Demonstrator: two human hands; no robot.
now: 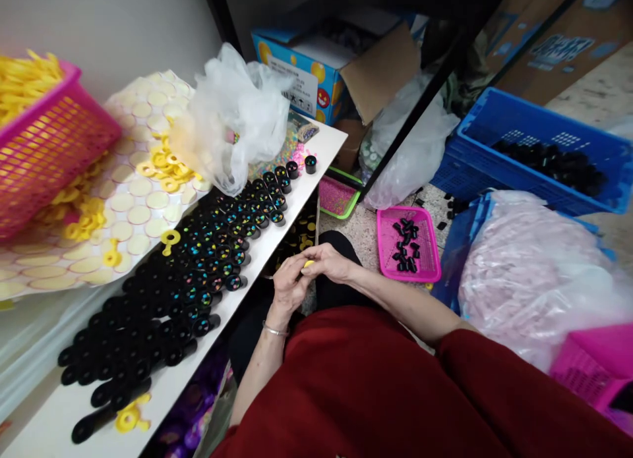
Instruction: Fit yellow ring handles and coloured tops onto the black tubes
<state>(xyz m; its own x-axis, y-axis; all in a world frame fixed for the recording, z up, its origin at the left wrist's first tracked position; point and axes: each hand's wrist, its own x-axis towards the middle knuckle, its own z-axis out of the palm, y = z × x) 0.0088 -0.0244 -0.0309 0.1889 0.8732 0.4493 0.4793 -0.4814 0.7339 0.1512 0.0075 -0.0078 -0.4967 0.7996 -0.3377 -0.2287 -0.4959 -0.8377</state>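
My left hand (288, 281), with a bracelet at the wrist, and my right hand (330, 263) meet above my lap. A small yellow piece (309, 263) shows between their fingers; most of it is hidden, so its full shape cannot be made out. Fingers of both hands are closed around it. Beside my left hand, on the white table (257, 273), stand many black cylindrical tubes (198, 280), packed close together. Those nearer the far end hold small coloured beads. Yellow ring-shaped pieces with stems (171, 239) lie on and around the tubes.
A pink basket (74, 135) of yellow parts sits on patterned paper at left, near a clear plastic bag (242, 109). On the floor are a pink tray (409, 244) of black parts, a green-rimmed tray (340, 194), a blue crate (539, 135) and a large stuffed bag (534, 273).
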